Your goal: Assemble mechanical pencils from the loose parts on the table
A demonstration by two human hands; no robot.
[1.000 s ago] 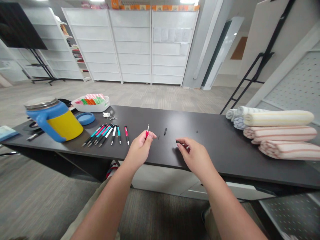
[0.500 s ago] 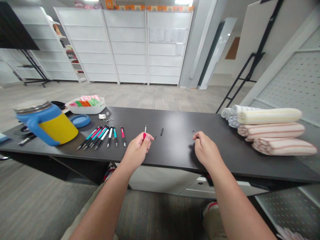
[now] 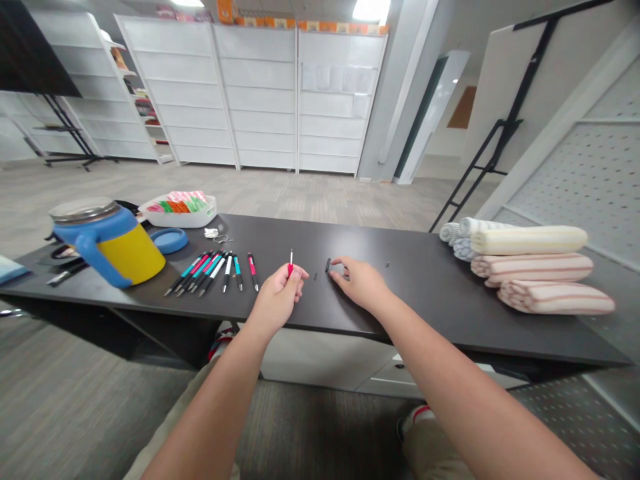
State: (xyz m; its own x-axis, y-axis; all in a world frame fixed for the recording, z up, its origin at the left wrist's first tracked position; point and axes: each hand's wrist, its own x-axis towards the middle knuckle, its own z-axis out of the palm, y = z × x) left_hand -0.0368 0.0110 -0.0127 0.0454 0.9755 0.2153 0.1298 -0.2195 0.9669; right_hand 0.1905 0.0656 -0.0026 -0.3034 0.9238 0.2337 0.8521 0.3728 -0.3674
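My left hand (image 3: 283, 291) is closed around a red pen barrel (image 3: 290, 269), with its thin, pale refill tip pointing up. Over the middle of the table, my right hand (image 3: 357, 280) has thumb and fingers apart in a curve, the fingertips right beside a short black pen part (image 3: 328, 265); whether they touch it I cannot tell. A tiny dark piece (image 3: 315, 276) lies between the two hands. Another small piece (image 3: 387, 265), perhaps metal, is beyond my right hand. To the left, a red pen (image 3: 253, 272) lies next to several click pens (image 3: 207, 270) in red, teal and white.
A blue and yellow mug (image 3: 120, 247) and a blue lid (image 3: 170, 240) stand at the left. Behind them is a white basket (image 3: 193, 219) of colourful packets. Rolled towels (image 3: 535, 267) are stacked on the right of the dark table (image 3: 300, 233).
My right hand has moved left from beside the small piece to the black pen part, and its fingers have opened. My left hand still holds the red pen barrel.
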